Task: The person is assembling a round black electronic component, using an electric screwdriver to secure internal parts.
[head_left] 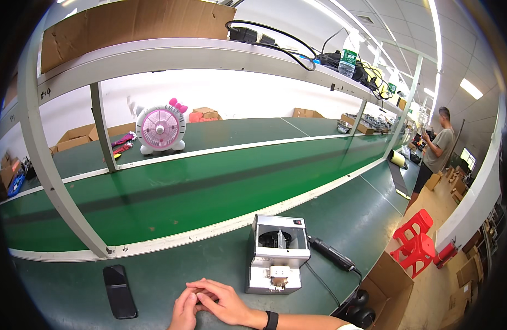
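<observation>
Near the front edge of the green table, my left hand [184,309] and my right hand [225,304] rest against each other. The right fingers stretch loosely across the left fingertips, and part of the left fingers is hidden beneath them. I see no object in either hand. A black band [271,320] circles my right wrist. Right of my hands stands a small silver, box-shaped machine [278,254] with a round black opening and a metal fitting at its front. A black phone [120,291] lies flat to the left.
Beside the machine lies a black, cylindrical corded tool [331,253]. An open cardboard box [388,289] stands at the right edge. Beyond the green belt [209,192] sits a pink and white fan [161,129]. Red stools [417,247] and a standing person [441,148] are farther right.
</observation>
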### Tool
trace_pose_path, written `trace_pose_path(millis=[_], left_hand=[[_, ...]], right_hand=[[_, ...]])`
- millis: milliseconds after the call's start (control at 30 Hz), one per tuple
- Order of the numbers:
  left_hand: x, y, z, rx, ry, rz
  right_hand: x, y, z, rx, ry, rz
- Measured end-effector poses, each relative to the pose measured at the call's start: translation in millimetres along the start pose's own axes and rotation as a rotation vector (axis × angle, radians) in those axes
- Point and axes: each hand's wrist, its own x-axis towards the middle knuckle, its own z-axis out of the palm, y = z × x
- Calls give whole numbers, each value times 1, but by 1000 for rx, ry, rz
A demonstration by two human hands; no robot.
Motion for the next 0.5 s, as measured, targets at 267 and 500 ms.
trace_pose_path(millis=[267, 500], left_hand=[[1, 1, 0, 124, 6, -15], [1, -1, -2, 103, -11, -2]], right_hand=[[0, 3, 0, -30, 9, -35], [0, 3, 0, -1, 18, -21]])
